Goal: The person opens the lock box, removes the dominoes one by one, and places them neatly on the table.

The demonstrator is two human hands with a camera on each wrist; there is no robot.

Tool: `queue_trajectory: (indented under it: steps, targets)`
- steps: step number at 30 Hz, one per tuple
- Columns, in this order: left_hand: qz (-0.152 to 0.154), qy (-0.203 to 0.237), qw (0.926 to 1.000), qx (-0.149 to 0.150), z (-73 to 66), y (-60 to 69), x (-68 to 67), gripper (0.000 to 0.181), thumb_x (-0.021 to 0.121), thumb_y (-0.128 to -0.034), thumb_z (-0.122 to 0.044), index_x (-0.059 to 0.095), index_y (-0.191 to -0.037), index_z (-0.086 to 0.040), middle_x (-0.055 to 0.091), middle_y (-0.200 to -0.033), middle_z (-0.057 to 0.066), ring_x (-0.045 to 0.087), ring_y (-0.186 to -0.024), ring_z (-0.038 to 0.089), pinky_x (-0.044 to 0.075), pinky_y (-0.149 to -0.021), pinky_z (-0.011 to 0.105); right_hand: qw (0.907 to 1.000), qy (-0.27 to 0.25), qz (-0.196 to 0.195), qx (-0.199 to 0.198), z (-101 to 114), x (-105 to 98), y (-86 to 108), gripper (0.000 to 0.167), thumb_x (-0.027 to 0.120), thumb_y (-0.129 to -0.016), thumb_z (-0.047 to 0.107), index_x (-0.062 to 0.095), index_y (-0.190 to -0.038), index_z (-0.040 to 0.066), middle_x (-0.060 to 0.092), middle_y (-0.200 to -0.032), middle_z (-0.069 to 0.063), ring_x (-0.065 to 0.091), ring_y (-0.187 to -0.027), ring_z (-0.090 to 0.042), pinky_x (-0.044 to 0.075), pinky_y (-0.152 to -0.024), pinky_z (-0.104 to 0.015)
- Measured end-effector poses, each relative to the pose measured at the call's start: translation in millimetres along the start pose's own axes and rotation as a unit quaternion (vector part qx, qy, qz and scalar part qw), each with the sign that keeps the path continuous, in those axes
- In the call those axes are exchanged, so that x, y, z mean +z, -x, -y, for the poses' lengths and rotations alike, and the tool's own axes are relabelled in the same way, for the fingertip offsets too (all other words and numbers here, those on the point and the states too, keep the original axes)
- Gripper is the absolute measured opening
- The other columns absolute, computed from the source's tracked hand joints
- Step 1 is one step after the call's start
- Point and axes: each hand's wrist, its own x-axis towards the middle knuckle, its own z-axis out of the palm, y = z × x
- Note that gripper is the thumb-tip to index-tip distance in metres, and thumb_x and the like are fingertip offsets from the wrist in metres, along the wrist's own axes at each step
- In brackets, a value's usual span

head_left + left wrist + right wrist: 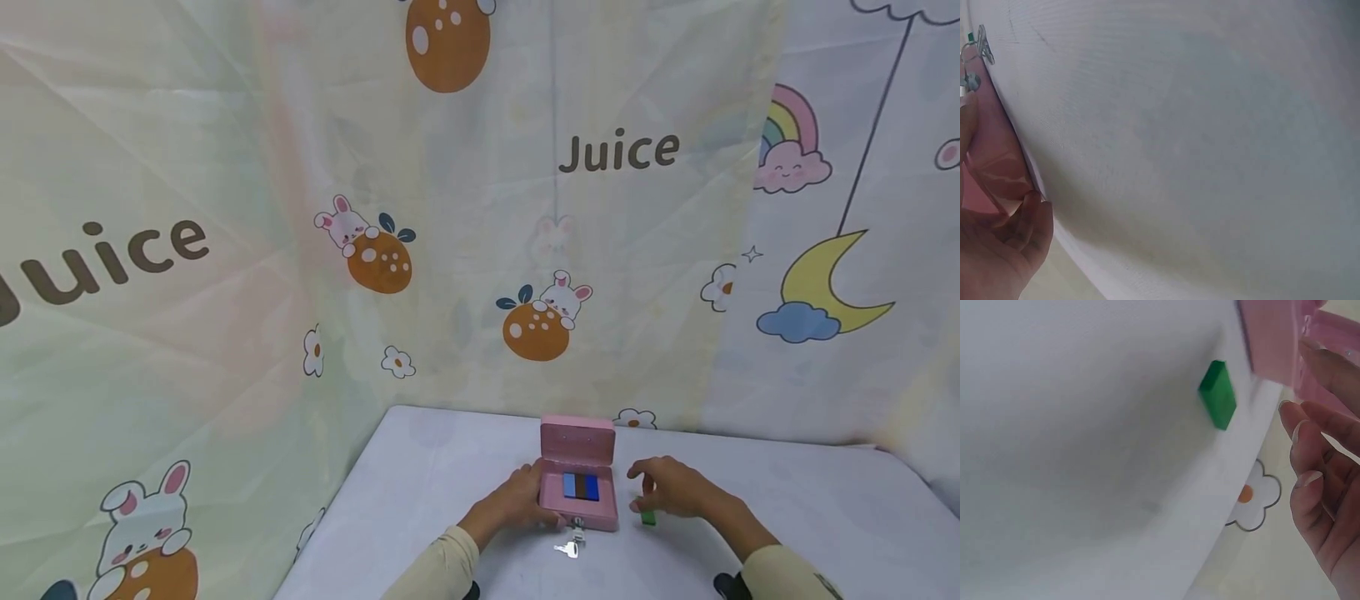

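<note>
A pink metal cash box (578,514) stands on the white table with its lid up. Inside it lie a light blue block (569,485), a brown block (581,486) and a dark blue block (592,487) side by side. My left hand (517,496) grips the box's left side, thumb at the front and fingers toward the back. To the right of the box, a green block (1218,397) lies on the table. My right hand (670,487) hovers over that block with loosely bent fingers and holds nothing; the right wrist view shows a gap between them.
Keys (572,546) on a ring hang from the lock at the box's front. White cloth covers the table (442,450). Behind and to the left hangs a printed curtain (450,167).
</note>
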Motion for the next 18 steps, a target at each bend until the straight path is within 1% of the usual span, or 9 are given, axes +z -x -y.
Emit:
queue_trajectory:
  steps: [2, 4, 9, 14, 18]
  targets:
    - [0.001, 0.000, 1.0000, -0.004, -0.6, 0.5, -0.1, 0.100, 0.087, -0.0752, -0.044, 0.030, -0.155, -0.028, 0.054, -0.143, 0.000, 0.051, -0.128, 0.021, 0.046, -0.108, 0.049, 1.0000, 0.004, 0.001, -0.007, 6, -1, -0.7, 0.043, 0.086, -0.078, 0.025, 0.070, -0.114, 0.008, 0.060, -0.079, 0.001, 0.053, -0.074, -0.015, 0.050, -0.068, -0.032]
    - [0.001, 0.000, 1.0000, -0.006, -0.2, 0.1, 0.3, 0.099, 0.087, -0.0749, -0.044, 0.030, -0.155, -0.029, 0.054, -0.142, 0.000, 0.051, -0.128, 0.021, 0.046, -0.108, 0.049, 1.0000, 0.002, 0.002, -0.005, 12, -1, -1.7, 0.042, 0.086, -0.078, 0.024, 0.071, -0.114, 0.009, 0.061, -0.079, 0.002, 0.054, -0.074, -0.015, 0.050, -0.068, -0.032]
    - [-0.001, -0.002, 1.0000, -0.002, 2.1, -1.8, 1.8, 0.098, 0.088, -0.0744, -0.044, 0.031, -0.153, -0.030, 0.055, -0.139, -0.001, 0.052, -0.125, 0.018, 0.047, -0.107, 0.048, 0.9998, -0.008, 0.002, -0.018, 26, 0, -4.5, 0.040, 0.085, -0.078, 0.018, 0.071, -0.115, 0.010, 0.062, -0.079, 0.003, 0.053, -0.074, -0.016, 0.048, -0.065, -0.032]
    - [0.000, 0.006, 1.0000, 0.004, 0.8, 0.4, 0.6, 0.098, 0.088, -0.0749, -0.043, 0.031, -0.154, -0.027, 0.055, -0.139, -0.001, 0.051, -0.125, 0.018, 0.047, -0.108, 0.047, 0.9990, -0.012, -0.002, -0.044, 33, 5, -8.4, 0.042, 0.085, -0.079, 0.016, 0.071, -0.118, 0.011, 0.062, -0.081, 0.005, 0.054, -0.074, -0.016, 0.048, -0.062, -0.030]
    - [0.002, 0.012, 0.9999, 0.007, -0.3, 1.0, -0.4, 0.098, 0.087, -0.0758, -0.043, 0.031, -0.154, -0.027, 0.054, -0.140, -0.001, 0.051, -0.125, 0.018, 0.046, -0.108, 0.048, 0.9986, -0.008, -0.007, -0.051, 37, 9, -11.5, 0.039, 0.085, -0.079, 0.016, 0.071, -0.115, 0.010, 0.061, -0.079, 0.005, 0.054, -0.075, -0.016, 0.049, -0.063, -0.030]
